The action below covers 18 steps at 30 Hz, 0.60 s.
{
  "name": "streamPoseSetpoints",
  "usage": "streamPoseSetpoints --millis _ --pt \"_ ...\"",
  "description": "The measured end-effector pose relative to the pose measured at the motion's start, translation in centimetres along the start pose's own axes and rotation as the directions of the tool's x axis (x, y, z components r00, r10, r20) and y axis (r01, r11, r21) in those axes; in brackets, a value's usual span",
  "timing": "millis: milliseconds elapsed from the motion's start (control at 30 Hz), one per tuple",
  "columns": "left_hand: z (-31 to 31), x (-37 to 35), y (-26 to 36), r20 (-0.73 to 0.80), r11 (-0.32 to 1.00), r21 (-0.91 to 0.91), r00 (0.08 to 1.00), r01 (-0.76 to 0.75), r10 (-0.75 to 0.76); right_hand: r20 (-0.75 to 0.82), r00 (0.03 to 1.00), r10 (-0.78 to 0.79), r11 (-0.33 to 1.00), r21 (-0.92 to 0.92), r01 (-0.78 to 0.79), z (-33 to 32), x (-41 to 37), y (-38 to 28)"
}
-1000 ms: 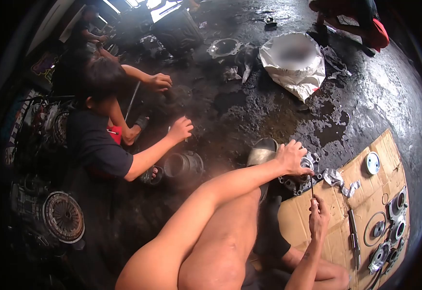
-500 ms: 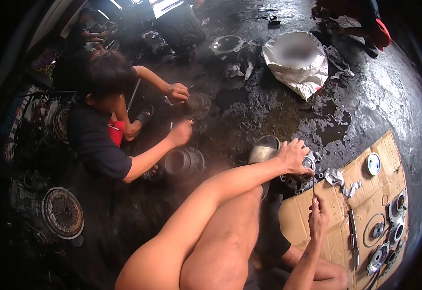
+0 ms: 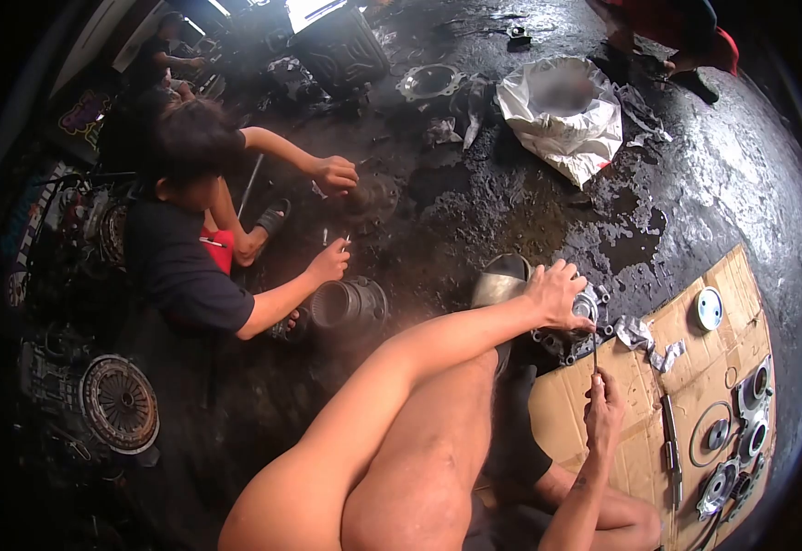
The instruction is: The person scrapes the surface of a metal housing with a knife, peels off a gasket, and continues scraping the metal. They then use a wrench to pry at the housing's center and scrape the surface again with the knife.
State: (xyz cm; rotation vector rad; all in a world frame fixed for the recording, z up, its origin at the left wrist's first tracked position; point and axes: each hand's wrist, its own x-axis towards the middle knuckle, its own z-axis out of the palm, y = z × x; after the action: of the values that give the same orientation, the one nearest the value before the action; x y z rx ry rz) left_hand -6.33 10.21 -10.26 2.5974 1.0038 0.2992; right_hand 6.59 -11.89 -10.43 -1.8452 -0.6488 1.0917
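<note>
"Grip status?"
"Right hand (image 3: pixel 605 395) grasping a slim, dark, straight rod (image 3: pixel 595 353); left hand (image 3: pixel 555 296) spread over a grey metal housing (image 3: pixel 592 299), grip: cannot tell."
"Housing's position?"
"Beside the brown cardboard sheet (image 3: pixel 594 413)."

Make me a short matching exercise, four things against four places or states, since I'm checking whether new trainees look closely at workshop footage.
Things
1. right hand
2. white sack
3. pale blue disc
4. left hand

Places or states
A. lying on the cardboard
B. at a grey metal part, thumb pointing towards the cardboard
C. closed around a thin rod
D. standing on the dark floor

Right pairs: 1-C, 2-D, 3-A, 4-B
</note>
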Motion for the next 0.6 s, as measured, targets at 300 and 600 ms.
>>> streamPoseSetpoints --millis 300,600 --pt "0.1 0.0 -0.1 -0.022 1.0 0.003 1.0 -0.014 0.014 0.0 1.0 0.02 0.995 0.096 -0.02 0.5 -0.3 0.1" --pt "-0.5 -0.3 -0.4 -0.025 0.999 -0.011 0.999 -0.044 0.044 0.014 0.997 0.075 0.987 0.144 -0.077 0.7 -1.1 -0.4"
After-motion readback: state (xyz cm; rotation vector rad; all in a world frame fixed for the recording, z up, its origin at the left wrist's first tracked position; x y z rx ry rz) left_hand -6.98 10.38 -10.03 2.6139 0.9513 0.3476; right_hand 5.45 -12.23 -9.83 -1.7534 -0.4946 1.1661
